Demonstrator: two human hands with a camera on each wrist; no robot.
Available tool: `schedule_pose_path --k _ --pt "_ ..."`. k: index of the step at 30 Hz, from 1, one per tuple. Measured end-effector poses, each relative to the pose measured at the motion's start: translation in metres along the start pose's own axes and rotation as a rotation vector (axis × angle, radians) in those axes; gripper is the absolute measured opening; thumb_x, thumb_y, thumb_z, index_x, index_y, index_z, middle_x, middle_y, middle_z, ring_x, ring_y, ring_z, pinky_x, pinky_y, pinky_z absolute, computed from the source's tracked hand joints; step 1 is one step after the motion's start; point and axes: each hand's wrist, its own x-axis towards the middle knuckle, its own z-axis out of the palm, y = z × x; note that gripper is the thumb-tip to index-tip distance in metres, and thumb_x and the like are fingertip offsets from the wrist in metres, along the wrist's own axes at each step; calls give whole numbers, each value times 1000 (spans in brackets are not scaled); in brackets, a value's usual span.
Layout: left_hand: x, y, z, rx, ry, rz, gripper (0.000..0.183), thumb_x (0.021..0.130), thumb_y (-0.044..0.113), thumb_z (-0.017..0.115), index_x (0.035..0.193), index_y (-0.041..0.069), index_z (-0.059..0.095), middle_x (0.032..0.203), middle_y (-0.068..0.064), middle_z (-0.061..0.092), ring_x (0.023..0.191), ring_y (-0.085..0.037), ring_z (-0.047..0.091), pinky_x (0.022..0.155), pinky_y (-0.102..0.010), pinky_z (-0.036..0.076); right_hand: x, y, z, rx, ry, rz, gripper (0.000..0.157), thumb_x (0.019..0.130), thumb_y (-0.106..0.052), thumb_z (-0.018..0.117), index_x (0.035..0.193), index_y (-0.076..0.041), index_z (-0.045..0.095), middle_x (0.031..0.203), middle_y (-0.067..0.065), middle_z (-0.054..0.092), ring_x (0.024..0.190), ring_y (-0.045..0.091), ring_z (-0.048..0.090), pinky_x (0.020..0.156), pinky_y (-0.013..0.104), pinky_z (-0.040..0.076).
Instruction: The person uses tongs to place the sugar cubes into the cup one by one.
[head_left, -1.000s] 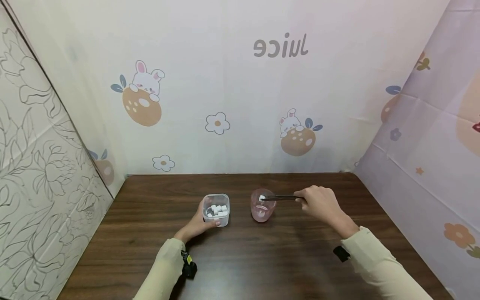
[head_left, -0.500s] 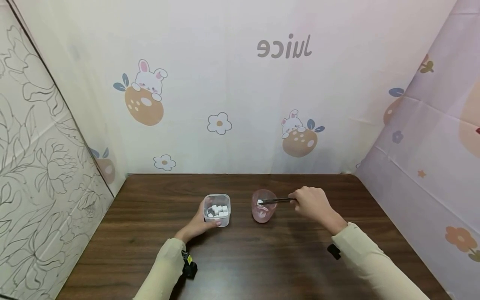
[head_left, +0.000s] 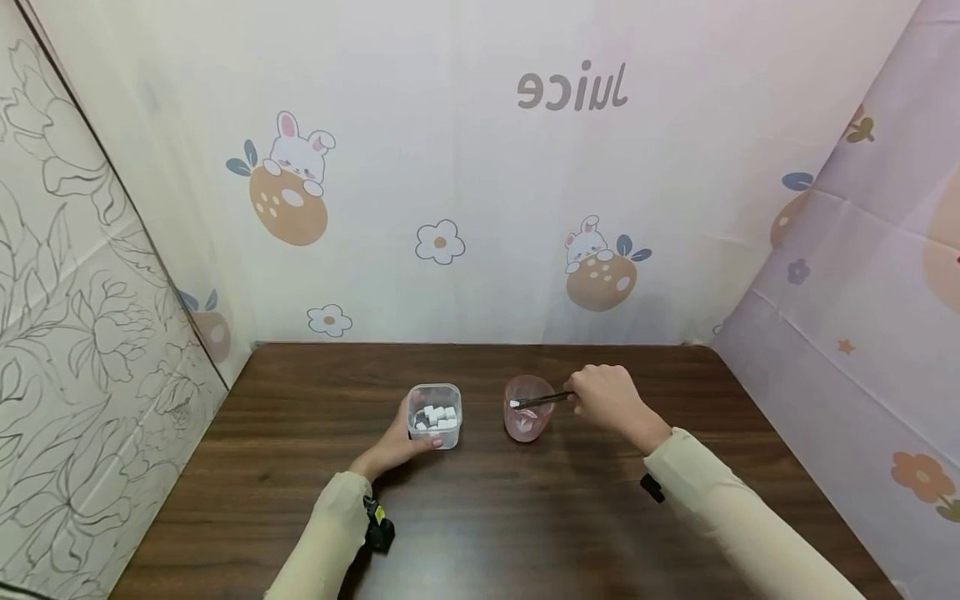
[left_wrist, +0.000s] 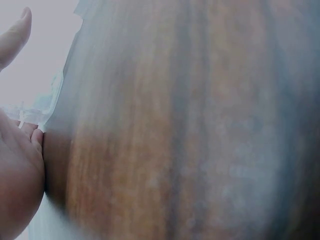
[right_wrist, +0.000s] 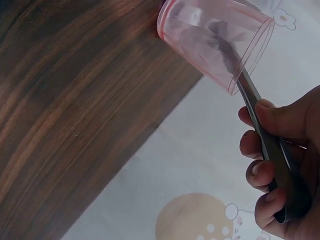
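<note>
My left hand (head_left: 396, 447) holds a clear square plastic container (head_left: 450, 439) from its left side, thumb across the front. Several small white cubes (head_left: 441, 417) lie in it. To the right stands a pink see-through cup (head_left: 527, 430). My right hand (head_left: 611, 403) grips dark metal tongs (head_left: 551, 398), fingers curled round the handle. The tongs' tips reach over the rim into the cup, with a white cube (head_left: 514, 404) at their end. In the right wrist view the tongs (right_wrist: 256, 111) slant down inside the cup (right_wrist: 195, 55). Blurred wood fills most of the left wrist view.
Both hands work over a dark wooden table (head_left: 480, 517). A printed cloth (head_left: 480, 167) with rabbits and flowers hangs behind its back edge. Patterned panels stand along the left and right sides.
My right hand has moved left and the tongs tilt more steeply, their tips and the white cube deeper in the cup. My left hand still holds the container in place.
</note>
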Motion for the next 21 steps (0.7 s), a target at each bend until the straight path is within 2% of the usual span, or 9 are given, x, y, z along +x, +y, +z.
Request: schedule_pose_path --k 9,16,21 --pt "0 1 -1 -4 -1 2 98 76 7 78 148 1 12 149 -24 24 134 -37 26 108 -50 19 8 -7 -3 -17 19 -39 18 72 -10 78 61 -17 66 53 -4 52 43 11 40 37 31 34" --pt "1 0 -1 -16 -3 3 97 77 7 78 147 2 12 148 -22 25 133 -35 28 108 -48 20 12 -11 -3 -49 43 -68 20 69 -12 81 59 -15 63 51 -3 48 42 11 37 37 31 34" --pt "1 -2 0 -14 -3 5 98 76 7 79 147 2 12 148 -23 25 133 -35 28 108 -48 19 14 -14 -2 -80 36 -84 27 68 -11 79 55 -14 56 49 -3 43 44 10 30 37 30 32"
